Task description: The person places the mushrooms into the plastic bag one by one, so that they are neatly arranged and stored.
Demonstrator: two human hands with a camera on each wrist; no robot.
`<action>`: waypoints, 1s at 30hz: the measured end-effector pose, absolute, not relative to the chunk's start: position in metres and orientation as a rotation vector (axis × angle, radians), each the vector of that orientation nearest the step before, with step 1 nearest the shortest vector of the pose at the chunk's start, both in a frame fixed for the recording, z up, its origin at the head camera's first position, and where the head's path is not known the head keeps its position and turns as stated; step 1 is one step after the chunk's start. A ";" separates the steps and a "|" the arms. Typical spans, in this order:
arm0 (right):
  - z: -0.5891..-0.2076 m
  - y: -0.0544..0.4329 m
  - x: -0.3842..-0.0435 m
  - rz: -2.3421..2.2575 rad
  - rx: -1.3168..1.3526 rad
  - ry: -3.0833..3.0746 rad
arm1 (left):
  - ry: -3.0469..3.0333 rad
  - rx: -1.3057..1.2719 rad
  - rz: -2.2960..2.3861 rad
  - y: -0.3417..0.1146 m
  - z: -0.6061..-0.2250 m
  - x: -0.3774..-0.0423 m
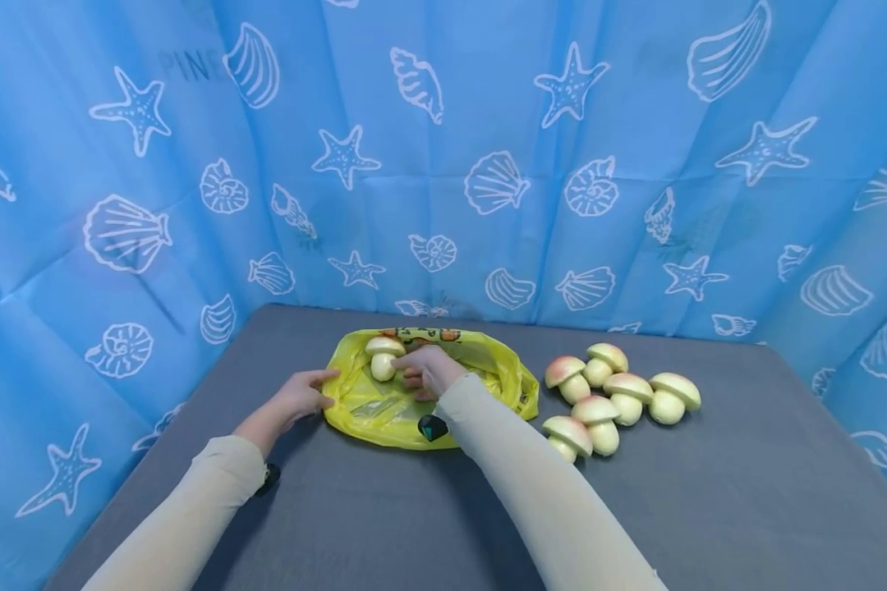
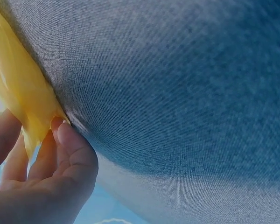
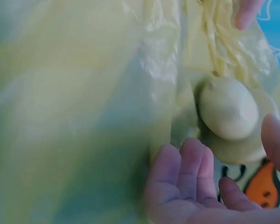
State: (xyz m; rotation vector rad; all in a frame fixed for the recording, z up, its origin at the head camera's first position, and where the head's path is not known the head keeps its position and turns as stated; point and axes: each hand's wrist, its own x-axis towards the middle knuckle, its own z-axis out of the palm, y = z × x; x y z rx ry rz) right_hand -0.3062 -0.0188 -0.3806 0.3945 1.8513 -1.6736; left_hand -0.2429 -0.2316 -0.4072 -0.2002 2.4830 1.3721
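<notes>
A yellow plastic bag (image 1: 362, 427) lies spread open on the table, with one toy mushroom (image 1: 383, 367) inside near its back left. My left hand (image 1: 301, 397) pinches the bag's left edge; the thumb and fingertips (image 2: 73, 140) hold the thin plastic in the left wrist view. My right hand (image 1: 434, 371) reaches into the bag beside the mushroom. In the right wrist view its fingers are loosely bent and apart, with a gap between them and the mushroom's pale round stem (image 3: 228, 109).
Several more toy mushrooms (image 1: 627, 397), with cream and pinkish caps, sit in a cluster right of the bag. They stand on a grey cloth-covered table (image 1: 754, 484). A blue curtain (image 1: 458, 222) printed with shells and starfish hangs behind and at both sides.
</notes>
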 end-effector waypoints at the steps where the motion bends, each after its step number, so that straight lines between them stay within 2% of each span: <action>1: -0.379 -0.017 -0.306 -1.671 0.390 1.863 | 2.485 -0.195 1.370 -0.232 -0.407 -0.242; 20: -0.324 0.043 -0.283 -1.607 0.151 1.987 | 2.488 -0.225 1.361 -0.229 -0.405 -0.241; 30: -0.307 0.079 -0.269 -1.642 0.125 2.000 | 2.488 -0.187 1.370 -0.229 -0.405 -0.239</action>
